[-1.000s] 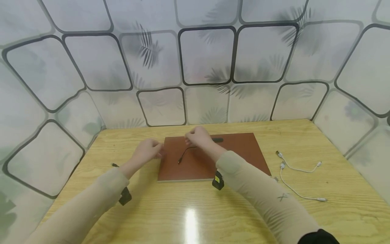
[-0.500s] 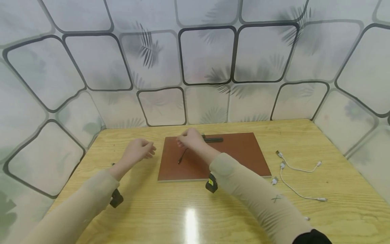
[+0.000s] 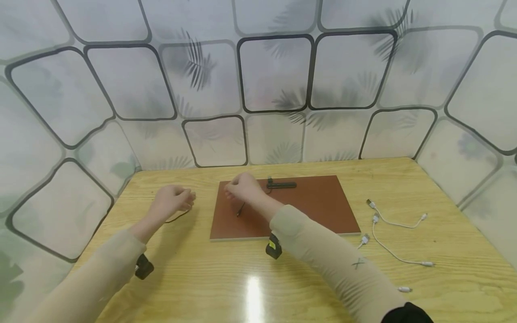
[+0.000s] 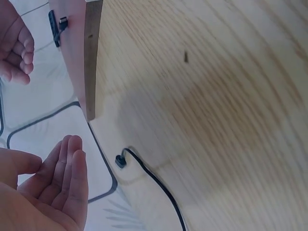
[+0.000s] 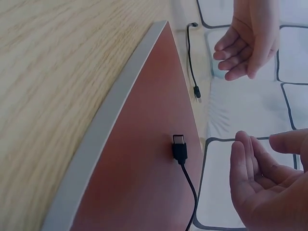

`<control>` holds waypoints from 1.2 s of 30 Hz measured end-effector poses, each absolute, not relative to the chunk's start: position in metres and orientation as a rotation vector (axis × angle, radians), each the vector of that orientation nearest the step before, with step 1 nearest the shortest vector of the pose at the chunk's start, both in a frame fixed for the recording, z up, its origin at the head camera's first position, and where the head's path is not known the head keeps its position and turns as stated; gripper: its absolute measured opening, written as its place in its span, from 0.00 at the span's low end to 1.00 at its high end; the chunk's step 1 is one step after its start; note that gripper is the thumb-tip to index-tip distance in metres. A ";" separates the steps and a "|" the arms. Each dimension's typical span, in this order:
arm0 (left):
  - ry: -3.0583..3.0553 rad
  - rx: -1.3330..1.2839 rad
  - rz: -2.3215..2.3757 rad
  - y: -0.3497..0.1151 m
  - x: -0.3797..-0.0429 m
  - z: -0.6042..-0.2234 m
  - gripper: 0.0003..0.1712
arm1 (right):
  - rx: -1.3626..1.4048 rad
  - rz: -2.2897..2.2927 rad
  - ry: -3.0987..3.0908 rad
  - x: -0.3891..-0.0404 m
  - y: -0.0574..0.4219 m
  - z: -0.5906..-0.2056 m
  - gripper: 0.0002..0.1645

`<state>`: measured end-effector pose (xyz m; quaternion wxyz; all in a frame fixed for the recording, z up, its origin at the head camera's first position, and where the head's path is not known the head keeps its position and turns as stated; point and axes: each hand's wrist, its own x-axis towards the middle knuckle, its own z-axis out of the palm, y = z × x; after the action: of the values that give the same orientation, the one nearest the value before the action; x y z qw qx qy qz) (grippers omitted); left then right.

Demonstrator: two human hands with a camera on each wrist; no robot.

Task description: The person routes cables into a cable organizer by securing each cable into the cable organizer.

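My left hand [image 3: 173, 198] hovers over the table left of the brown board, its fingers loosely bent and holding nothing. Beneath it lies a thin black cable [image 4: 156, 180], mostly hidden by the hand in the head view. Above the board's left part is my right hand [image 3: 242, 186], also holding nothing; in the right wrist view its thumb stands apart from the fingers [image 5: 250, 166]. A second black cable lies on the board, its USB plug [image 5: 179, 150] below the right hand. My right hand and forearm cover part of that cable in the head view.
The brown board [image 3: 311, 206] lies on the wooden table [image 3: 226, 273]. A black bar-shaped piece [image 3: 282, 185] sits near its back edge. White USB cables [image 3: 397, 255] lie on the right, one partly under the right sleeve. A patterned curtain [image 3: 274, 134] stands behind.
Both hands have drifted left; the left hand has left the board's edge. The black bar-shaped piece and white plugs near the right sleeve show more fully. The board has stayed put.
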<state>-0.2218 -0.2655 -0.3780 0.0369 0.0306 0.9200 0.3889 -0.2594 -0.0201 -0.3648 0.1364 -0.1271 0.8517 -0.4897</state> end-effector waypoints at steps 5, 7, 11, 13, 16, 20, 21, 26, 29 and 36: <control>2.851 0.096 1.150 -0.273 -0.216 -0.376 0.25 | -0.376 -1.397 2.451 -0.257 -0.027 -0.368 0.15; 2.860 0.100 1.142 -0.276 -0.214 -0.376 0.24 | -0.376 -1.398 2.439 -0.256 -0.030 -0.369 0.14; 2.894 0.105 1.103 -0.282 -0.211 -0.377 0.23 | -0.375 -1.402 2.428 -0.256 -0.035 -0.372 0.13; 2.913 0.100 1.071 -0.284 -0.209 -0.378 0.22 | -0.376 -1.407 2.423 -0.255 -0.038 -0.374 0.13; 2.935 0.087 1.024 -0.288 -0.208 -0.380 0.20 | -0.378 -1.416 2.411 -0.254 -0.041 -0.376 0.13; 2.949 0.092 0.998 -0.293 -0.206 -0.383 0.18 | -0.386 -1.463 2.365 -0.253 -0.048 -0.381 0.13; 2.955 0.094 0.990 -0.294 -0.206 -0.384 0.17 | -0.378 -1.492 2.339 -0.253 -0.049 -0.382 0.13; 2.977 0.107 0.950 -0.299 -0.203 -0.387 0.16 | -0.345 -1.605 2.206 -0.250 -0.058 -0.388 0.14; 2.977 0.109 0.930 -0.302 -0.201 -0.387 0.16 | -0.351 -1.611 2.179 -0.248 -0.062 -0.390 0.15; 2.974 0.107 0.900 -0.310 -0.197 -0.391 0.15 | -0.396 -1.560 2.256 -0.242 -0.070 -0.394 0.17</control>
<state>-0.1972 -0.3099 -0.3905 0.0162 0.0345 0.9564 0.2895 -0.2424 -0.0698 -0.3943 0.1841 -0.1406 0.8001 -0.5534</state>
